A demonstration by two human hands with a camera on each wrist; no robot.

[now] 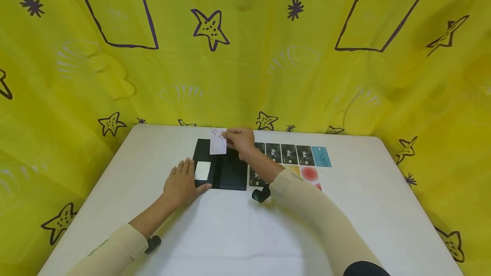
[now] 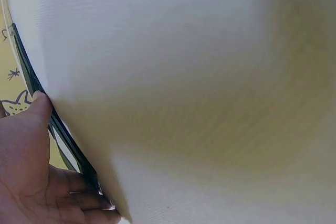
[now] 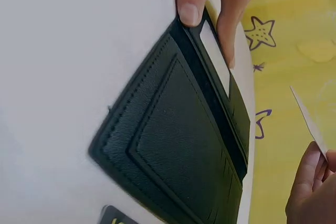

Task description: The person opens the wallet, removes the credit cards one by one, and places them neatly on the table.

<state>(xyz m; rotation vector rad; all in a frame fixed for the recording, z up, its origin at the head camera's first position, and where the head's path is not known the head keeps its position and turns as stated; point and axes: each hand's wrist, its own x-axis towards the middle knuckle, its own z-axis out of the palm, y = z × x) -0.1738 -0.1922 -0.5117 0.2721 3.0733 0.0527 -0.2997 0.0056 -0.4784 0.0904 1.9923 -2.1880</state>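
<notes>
A dark leather wallet [image 1: 234,176] lies spread open on the white table, with stitched edges showing in the right wrist view. A white rectangle [image 1: 202,171] shows in its left half. My right hand [image 1: 241,142] pinches a pale pink card [image 1: 218,143] by its right side, over the wallet's far part; in the right wrist view the card [image 3: 307,116] is held up off the wallet. My left hand [image 1: 181,186] rests at the wallet's left side, fingers straight along that edge and thumb [image 3: 190,11] on the near edge.
Right of the wallet lie rows of cards: several black VIP cards [image 1: 289,153], a blue card [image 1: 321,156] and a white card with a red circle [image 1: 309,173]. My right forearm hides some of them. Behind the table hangs a yellow curtain [image 1: 245,76].
</notes>
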